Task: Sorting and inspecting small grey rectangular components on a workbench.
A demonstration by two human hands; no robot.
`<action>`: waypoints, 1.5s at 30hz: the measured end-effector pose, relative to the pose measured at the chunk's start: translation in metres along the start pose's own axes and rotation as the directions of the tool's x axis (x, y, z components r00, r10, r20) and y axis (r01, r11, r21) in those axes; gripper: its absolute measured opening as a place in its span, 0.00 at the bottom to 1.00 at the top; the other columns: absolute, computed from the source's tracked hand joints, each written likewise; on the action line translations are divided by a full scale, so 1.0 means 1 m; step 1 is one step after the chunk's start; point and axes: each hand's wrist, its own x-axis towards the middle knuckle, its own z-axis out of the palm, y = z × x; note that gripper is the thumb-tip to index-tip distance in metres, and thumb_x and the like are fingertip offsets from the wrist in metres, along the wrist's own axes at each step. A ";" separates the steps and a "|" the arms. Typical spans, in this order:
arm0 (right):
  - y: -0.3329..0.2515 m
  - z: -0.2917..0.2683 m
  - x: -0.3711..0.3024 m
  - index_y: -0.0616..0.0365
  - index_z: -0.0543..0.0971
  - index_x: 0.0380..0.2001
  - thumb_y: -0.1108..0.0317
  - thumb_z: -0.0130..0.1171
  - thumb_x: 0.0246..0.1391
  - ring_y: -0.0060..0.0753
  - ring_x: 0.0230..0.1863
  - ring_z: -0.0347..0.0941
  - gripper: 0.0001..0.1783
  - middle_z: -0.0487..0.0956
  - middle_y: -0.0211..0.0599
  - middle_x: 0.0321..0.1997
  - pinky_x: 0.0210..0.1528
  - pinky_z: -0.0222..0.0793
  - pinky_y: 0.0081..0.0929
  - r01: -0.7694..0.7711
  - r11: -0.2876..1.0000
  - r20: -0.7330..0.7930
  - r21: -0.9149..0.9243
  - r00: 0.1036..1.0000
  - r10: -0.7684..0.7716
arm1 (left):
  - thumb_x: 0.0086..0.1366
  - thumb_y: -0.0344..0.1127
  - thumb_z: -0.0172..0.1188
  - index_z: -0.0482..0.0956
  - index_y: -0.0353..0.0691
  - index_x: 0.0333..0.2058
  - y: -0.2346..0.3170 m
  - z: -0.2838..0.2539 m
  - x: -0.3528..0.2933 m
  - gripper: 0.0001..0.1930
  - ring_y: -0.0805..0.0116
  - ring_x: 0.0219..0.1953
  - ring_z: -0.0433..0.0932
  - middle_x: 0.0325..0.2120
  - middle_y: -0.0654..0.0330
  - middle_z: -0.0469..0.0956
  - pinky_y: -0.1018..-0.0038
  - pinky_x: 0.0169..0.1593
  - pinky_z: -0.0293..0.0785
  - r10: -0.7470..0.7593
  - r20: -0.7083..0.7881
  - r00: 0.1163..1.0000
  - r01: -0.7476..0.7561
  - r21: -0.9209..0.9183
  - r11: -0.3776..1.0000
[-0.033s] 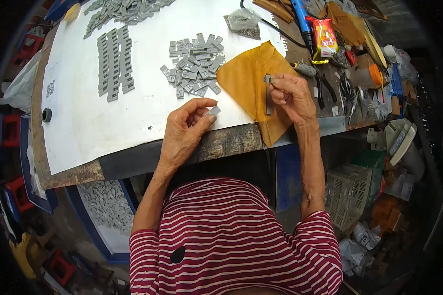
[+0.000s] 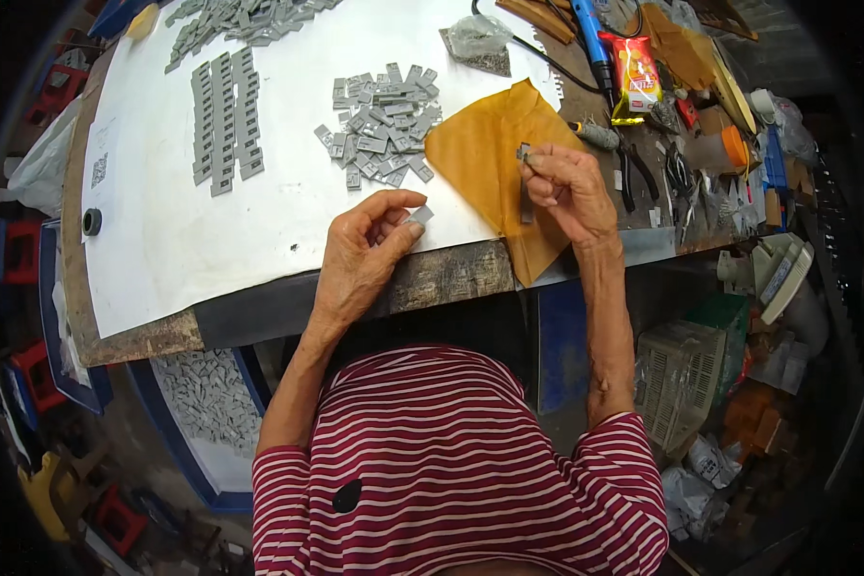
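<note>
My left hand [image 2: 363, 248] hovers over the front edge of the white sheet, pinching a small flat grey rectangular piece [image 2: 420, 215] between thumb and fingers. Over the brown sheet [image 2: 470, 144], my right hand [image 2: 574, 190] grips a small dark grey piece [image 2: 523, 151] at its fingertips; most of that piece is hidden. A narrow grey strip [image 2: 526, 209] lies on the brown sheet below the right hand. Beyond my left hand is a loose heap of grey rectangular pieces [image 2: 379, 130]. Farther left, similar pieces lie in overlapping rows [image 2: 223, 125].
Another grey heap [image 2: 245, 21] lies at the back. On the right are pliers [image 2: 636, 178], a red and yellow packet [image 2: 636, 77], a blue tool [image 2: 590, 38] and a bag of small bits [image 2: 478, 43]. Under the table's front edge stands a blue-rimmed tray [image 2: 211, 422] of grey pieces.
The dark piece at my right fingertips has turned slightly. My left hand keeps its hold, and the heaps and rows are as before.
</note>
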 end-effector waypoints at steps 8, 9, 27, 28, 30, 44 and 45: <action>0.017 0.049 -0.019 0.65 0.72 0.28 0.77 0.53 0.49 0.14 0.17 0.62 0.02 0.73 0.33 0.21 0.17 0.55 0.11 0.039 0.990 -0.004 -0.137 0.999 -0.040 | 0.56 0.25 0.56 0.75 0.33 0.41 -0.005 -0.001 -0.001 0.12 0.86 0.24 0.62 0.24 0.71 0.68 0.89 0.28 0.62 -0.017 -0.006 1.000 0.017 -0.090 0.996; 0.021 0.052 -0.020 0.65 0.73 0.28 0.77 0.54 0.49 0.13 0.17 0.62 0.03 0.74 0.33 0.21 0.17 0.55 0.11 0.042 0.987 0.000 -0.158 0.999 -0.043 | 0.56 0.25 0.56 0.75 0.33 0.41 -0.005 -0.001 -0.001 0.12 0.86 0.24 0.62 0.24 0.71 0.68 0.89 0.28 0.62 -0.021 -0.015 1.000 0.019 -0.089 0.996; 0.058 0.077 -0.018 0.66 0.73 0.29 0.75 0.54 0.49 0.12 0.17 0.64 0.04 0.74 0.29 0.20 0.19 0.58 0.09 0.068 0.979 0.049 -0.193 0.997 -0.059 | 0.57 0.26 0.54 0.73 0.32 0.42 -0.004 -0.002 0.001 0.13 0.83 0.22 0.70 0.21 0.67 0.72 0.87 0.28 0.68 -0.043 0.125 0.991 0.072 -0.230 0.971; 0.057 0.077 -0.018 0.66 0.73 0.29 0.75 0.54 0.49 0.12 0.17 0.64 0.04 0.74 0.29 0.20 0.19 0.58 0.09 0.068 0.979 0.050 -0.193 0.997 -0.059 | 0.58 0.27 0.54 0.72 0.31 0.41 -0.005 -0.003 0.002 0.11 0.82 0.22 0.71 0.20 0.66 0.73 0.86 0.27 0.69 -0.050 0.092 0.994 0.073 -0.257 0.964; 0.057 0.078 -0.019 0.65 0.73 0.28 0.75 0.54 0.49 0.12 0.17 0.63 0.04 0.73 0.29 0.20 0.18 0.57 0.10 0.071 0.979 0.022 -0.191 0.997 -0.068 | 0.60 0.28 0.52 0.71 0.30 0.38 -0.007 -0.004 0.003 0.09 0.78 0.21 0.74 0.18 0.60 0.75 0.85 0.26 0.70 -0.057 0.024 0.998 0.062 -0.309 0.949; 0.061 0.082 -0.025 0.65 0.73 0.28 0.74 0.55 0.49 0.12 0.17 0.63 0.04 0.73 0.29 0.20 0.19 0.57 0.10 0.048 0.985 -0.010 -0.168 0.999 -0.051 | 0.62 0.31 0.51 0.67 0.33 0.35 -0.009 -0.005 0.002 0.07 0.77 0.20 0.73 0.22 0.57 0.75 0.83 0.26 0.69 -0.038 -0.018 0.999 0.030 -0.311 0.950; 0.061 0.082 -0.025 0.64 0.73 0.28 0.74 0.55 0.49 0.12 0.17 0.63 0.04 0.73 0.28 0.20 0.19 0.57 0.10 0.051 0.984 -0.011 -0.170 0.998 -0.054 | 0.62 0.30 0.51 0.66 0.33 0.34 -0.009 -0.003 0.002 0.06 0.79 0.18 0.70 0.19 0.60 0.73 0.85 0.23 0.67 -0.023 -0.044 0.999 0.009 -0.286 0.958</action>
